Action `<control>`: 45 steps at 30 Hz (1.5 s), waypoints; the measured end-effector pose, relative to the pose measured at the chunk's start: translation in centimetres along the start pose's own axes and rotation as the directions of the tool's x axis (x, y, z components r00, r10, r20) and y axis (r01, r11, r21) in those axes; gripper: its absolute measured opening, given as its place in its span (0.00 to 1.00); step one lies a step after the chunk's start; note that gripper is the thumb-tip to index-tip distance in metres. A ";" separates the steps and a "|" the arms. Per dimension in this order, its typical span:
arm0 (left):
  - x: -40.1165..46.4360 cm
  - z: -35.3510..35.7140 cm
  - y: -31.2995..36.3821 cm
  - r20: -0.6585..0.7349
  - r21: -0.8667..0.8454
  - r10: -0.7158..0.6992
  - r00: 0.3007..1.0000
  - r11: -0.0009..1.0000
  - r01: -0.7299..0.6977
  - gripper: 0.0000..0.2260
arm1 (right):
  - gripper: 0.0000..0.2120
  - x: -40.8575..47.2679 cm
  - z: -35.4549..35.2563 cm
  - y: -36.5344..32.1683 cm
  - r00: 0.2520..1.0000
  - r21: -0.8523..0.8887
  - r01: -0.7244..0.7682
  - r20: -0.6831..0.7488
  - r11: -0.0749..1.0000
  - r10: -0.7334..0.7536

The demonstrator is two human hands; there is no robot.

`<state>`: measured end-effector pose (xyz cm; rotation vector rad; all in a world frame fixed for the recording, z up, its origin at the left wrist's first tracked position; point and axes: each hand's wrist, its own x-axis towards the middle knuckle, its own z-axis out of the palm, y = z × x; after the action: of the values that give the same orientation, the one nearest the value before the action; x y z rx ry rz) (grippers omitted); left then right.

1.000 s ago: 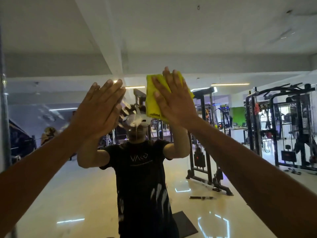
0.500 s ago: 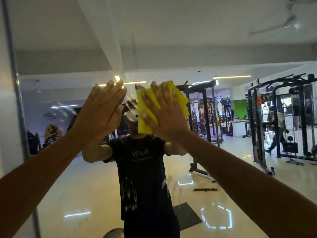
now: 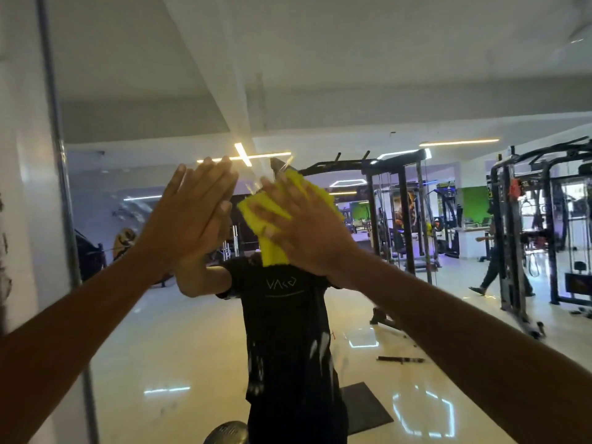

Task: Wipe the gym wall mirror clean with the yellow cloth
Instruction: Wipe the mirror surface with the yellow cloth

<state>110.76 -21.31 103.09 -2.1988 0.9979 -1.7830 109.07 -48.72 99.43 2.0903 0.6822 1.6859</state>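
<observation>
The wall mirror (image 3: 416,75) fills most of the view and reflects the gym and me in a black T-shirt. My right hand (image 3: 304,229) lies flat with spread fingers on the yellow cloth (image 3: 272,248), pressing it against the glass at about head height. The cloth sticks out above and below the hand and covers the reflected head. My left hand (image 3: 189,216) is flat on the mirror just left of the cloth, fingers straight and pointing up. White smears show on the glass over the reflected shirt.
The mirror's metal edge strip (image 3: 61,187) runs down the left side, with a white wall (image 3: 22,187) beyond it. Reflected in the glass are black cable machines (image 3: 525,225), a person walking at the right (image 3: 493,257) and a glossy floor with a dark mat (image 3: 365,408).
My right hand has slid the cloth down and to the left across the glass. The view has shifted right, so the mirror's left edge shows more. The left hand stays pressed in place.
</observation>
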 end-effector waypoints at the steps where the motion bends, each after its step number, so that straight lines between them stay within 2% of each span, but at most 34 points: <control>1: -0.1 0.0 -0.1 0.008 0.006 -0.006 1.000 1.000 0.006 0.28 | 0.30 0.7 0.0 1.7 0.995 -0.023 -0.085 -0.048 0.996 0.084; 3: -0.2 -0.3 -0.5 0.011 0.005 -0.011 1.000 1.000 0.011 0.28 | 0.28 2.4 -0.5 4.0 0.920 0.023 -0.369 -0.129 0.929 0.369; 4: -0.3 -0.5 -0.6 0.009 0.001 -0.022 1.000 1.000 0.022 0.28 | 0.28 2.9 -0.6 3.9 0.872 0.062 -0.465 -0.137 0.883 0.469; 5: -0.4 -0.6 -0.7 0.007 -0.004 -0.038 0.999 0.999 0.038 0.28 | 0.29 3.2 -0.4 2.8 0.863 0.078 -0.483 -0.127 0.872 0.489; 6: -0.5 -0.7 -0.7 0.002 -0.004 -0.047 0.999 0.999 0.047 0.27 | 0.30 3.1 0.0 1.0 0.891 0.068 -0.436 -0.106 0.897 0.441; 8: -0.6 -0.9 -0.7 -0.010 0.008 -0.036 0.999 0.999 0.036 0.28 | 0.31 1.4 0.4 -2.9 0.982 0.051 -0.186 -0.011 0.981 0.187; 10: -0.7 -0.9 -0.8 -0.003 0.015 0.005 1.000 1.000 -0.005 0.28 | 0.30 -0.3 0.7 -3.5 0.998 0.036 0.011 0.055 0.999 -0.013; 11: -0.8 -0.7 -1.0 0.001 0.018 0.023 1.000 1.000 -0.023 0.28 | 0.30 -0.2 0.5 -2.4 0.999 -0.003 0.023 0.045 1.000 -0.023; 12: -0.7 -0.6 -1.3 -0.005 0.022 0.034 0.999 0.999 -0.034 0.27 | 0.30 0.4 0.3 -0.9 0.999 -0.051 -0.039 0.009 0.998 0.040; 13: -0.6 -0.4 -1.5 -0.016 0.026 0.042 0.999 0.999 -0.042 0.27 | 0.30 1.3 0.0 0.6 0.985 -0.064 -0.170 -0.035 0.983 0.168; 15: -0.6 0.2 -1.9 -0.037 0.024 0.061 0.997 0.998 -0.060 0.27 | 0.29 2.7 -0.9 2.5 0.873 0.038 -0.477 -0.096 0.878 0.478; 16: -0.6 0.3 -2.1 -0.050 0.019 0.072 0.996 0.997 -0.071 0.26 | 0.29 3.2 -1.0 1.9 0.818 0.095 -0.558 -0.101 0.824 0.566; 17: -0.5 0.4 -2.4 -0.071 0.015 0.085 0.994 0.996 -0.084 0.26 | 0.29 3.5 -0.8 0.4 0.811 0.111 -0.567 -0.102 0.816 0.577; 18: -0.4 0.3 -2.7 -0.086 0.012 0.097 0.992 0.995 -0.097 0.25 | 0.29 3.4 -0.6 -1.8 0.852 0.096 -0.509 -0.082 0.855 0.517; 20: -0.6 0.0 -3.0 -0.074 0.003 0.089 0.993 0.996 -0.089 0.25 | 0.29 1.9 -0.2 -5.8 0.963 0.067 -0.268 0.036 0.961 0.266; 22: -0.8 0.0 -3.1 -0.061 0.000 0.077 0.995 0.997 -0.077 0.26 | 0.29 0.4 -0.1 -6.1 0.989 0.032 -0.092 0.122 0.995 0.087; 23: -1.0 0.0 -3.3 -0.054 0.000 0.070 0.996 0.998 -0.070 0.26 | 0.29 0.7 -0.4 -4.8 0.991 0.007 -0.086 0.105 0.996 0.085; 25: -0.9 0.1 -3.9 -0.031 -0.015 0.054 0.998 0.998 -0.054 0.27 | 0.29 2.2 -0.8 -2.0 0.960 0.021 -0.279 0.027 0.960 0.279; 27: -0.8 0.0 -4.5 -0.009 -0.032 0.039 0.999 0.999 -0.039 0.27 | 0.30 3.8 -1.2 -1.4 0.849 0.085 -0.526 -0.016 0.846 0.529; 28: -0.8 0.1 -4.9 -0.005 -0.031 0.040 0.999 0.999 -0.040 0.28 | 0.29 4.4 -1.0 -2.6 0.812 0.101 -0.578 -0.019 0.810 0.583; 29: -0.8 0.2 -5.1 -0.004 -0.026 0.044 0.999 0.999 -0.045 0.28 | 0.29 4.6 -0.6 -4.4 0.815 0.102 -0.576 -0.003 0.811 0.579; 30: -0.8 0.2 -5.3 -0.010 -0.025 0.050 0.999 0.998 -0.050 0.28 | 0.30 4.3 -0.2 -6.5 0.857 0.087 -0.516 0.040 0.852 0.514; 32: -1.0 0.3 -5.4 -0.040 -0.041 0.061 0.997 0.997 -0.062 0.27 | 0.30 2.5 0.0 -8.6 0.950 0.043 -0.288 0.135 0.957 0.280; 33: -1.0 0.3 -5.4 -0.053 -0.038 0.070 0.996 0.997 -0.072 0.27 | 0.30 2.0 -0.2 -7.9 0.970 0.017 -0.188 0.158 0.982 0.183; 34: -1.1 0.3 -5.5 -0.058 -0.026 0.078 0.995 0.996 -0.080 0.26 | 0.30 2.1 -0.4 -6.5 0.977 -0.009 -0.150 0.151 0.989 0.150; 35: -1.1 0.3 -5.7 -0.052 -0.017 0.084 0.995 0.996 -0.085 0.26 | 0.29 2.6 -0.7 -5.0 0.974 -0.018 -0.188 0.129 0.982 0.188; 36: -1.0 0.2 -5.8 -0.038 -0.017 0.084 0.996 0.996 -0.085 0.27 | 0.30 3.5 -0.9 -3.6 0.949 -0.005 -0.303 0.089 0.953 0.302; 38: -0.9 0.1 -5.8 -0.008 -0.040 0.077 0.997 0.996 -0.078 0.27 | 0.31 5.0 -1.3 -2.6 0.807 0.074 -0.590 0.024 0.804 0.590; 39: -0.9 0.0 -5.7 -0.004 -0.053 0.067 0.998 0.996 -0.067 0.27 | 0.31 5.7 -1.0 -3.6 0.750 0.107 -0.658 0.006 0.745 0.662; 40: -0.9 0.0 -5.6 -0.009 -0.069 0.057 0.998 0.996 -0.057 0.27 | 0.31 5.9 -0.4 -5.4 0.743 0.104 -0.665 -0.001 0.739 0.669; 41: -1.0 0.0 -5.5 -0.021 -0.084 0.051 0.998 0.995 -0.052 0.26 | 0.31 5.5 0.2 -7.6 0.797 0.079 -0.603 0.016 0.794 0.603; 43: -1.2 0.1 -5.4 -0.051 -0.089 0.050 0.997 0.995 -0.055 0.26 | 0.31 2.9 0.7 -11.4 0.929 0.045 -0.356 0.122 0.933 0.348; 45: -1.4 0.1 -5.1 -0.048 -0.057 0.060 0.997 0.996 -0.062 0.26 | 0.30 -0.5 0.7 -11.6 0.961 0.049 -0.203 0.203 0.978 0.190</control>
<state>112.83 -16.60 104.46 -2.1447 1.1278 -1.8083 108.10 -39.58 92.38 2.4042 0.4913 1.5424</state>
